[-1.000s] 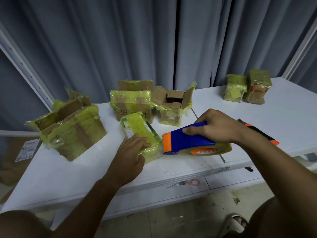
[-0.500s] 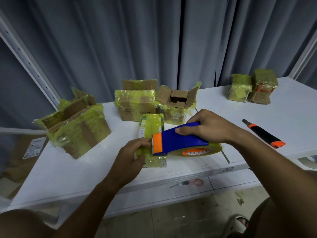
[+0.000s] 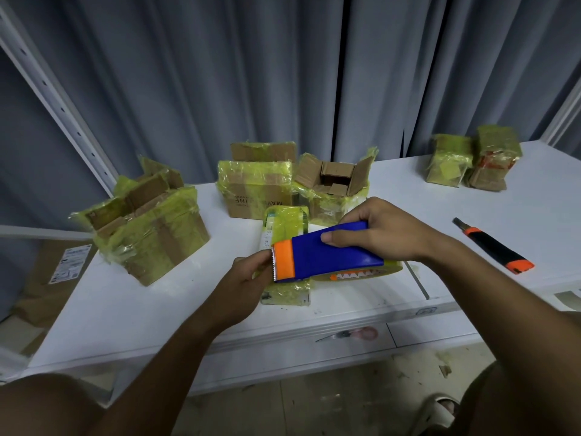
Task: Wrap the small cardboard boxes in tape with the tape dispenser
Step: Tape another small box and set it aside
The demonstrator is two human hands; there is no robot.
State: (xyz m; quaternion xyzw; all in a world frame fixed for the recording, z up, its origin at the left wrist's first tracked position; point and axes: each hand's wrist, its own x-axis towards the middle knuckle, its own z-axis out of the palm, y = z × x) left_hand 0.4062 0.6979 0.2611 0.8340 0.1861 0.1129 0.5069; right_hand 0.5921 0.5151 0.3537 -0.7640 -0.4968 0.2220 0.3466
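Note:
A small flat box (image 3: 286,225) wrapped in yellow-green tape lies lengthwise on the white table (image 3: 163,309), its near end by the table's front edge. My right hand (image 3: 382,232) grips the blue and orange tape dispenser (image 3: 327,254) from above and holds it across the box's middle. The roll of yellowish tape (image 3: 364,273) sits under the dispenser's right end. My left hand (image 3: 248,278) pinches at the serrated orange cutter end, over the box's left side. What its fingertips hold is hidden behind the dispenser.
Taped cardboard boxes stand behind: a large one (image 3: 147,228) at left, a closed one (image 3: 256,190) and an open one (image 3: 333,187) in the middle, two small ones (image 3: 471,162) at far right. A black and orange utility knife (image 3: 493,247) lies at right. Scissors (image 3: 352,335) rest on a lower ledge.
The small box turned from a slant to lying lengthwise. My right hand brought the dispenser left over it, and my left hand moved off the box top to the cutter end.

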